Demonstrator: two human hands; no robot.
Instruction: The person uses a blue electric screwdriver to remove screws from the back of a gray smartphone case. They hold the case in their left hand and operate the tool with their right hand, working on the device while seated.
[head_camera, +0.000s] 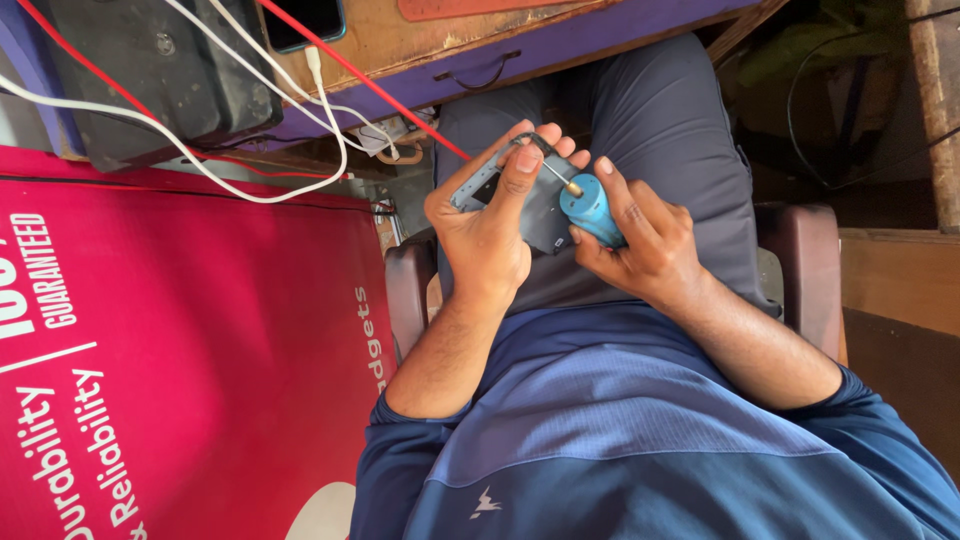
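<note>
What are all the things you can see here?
Phone: one, grey, held over the lap.
Screwdriver: one, blue handle, thin metal tip on the phone.
Second phone: one, dark, on the desk at the top edge.
Desk: one, worn wood with purple front, top.
Black box: one, top left on the desk.
Cables: several, white and red, running across the box and desk.
Banner: one, red with white lettering, left.
Chair: one, dark brown arms, beside the legs.
Trousers: grey.
Shirt: blue.
Left hand: holds the phone.
Right hand: grips the screwdriver.
</note>
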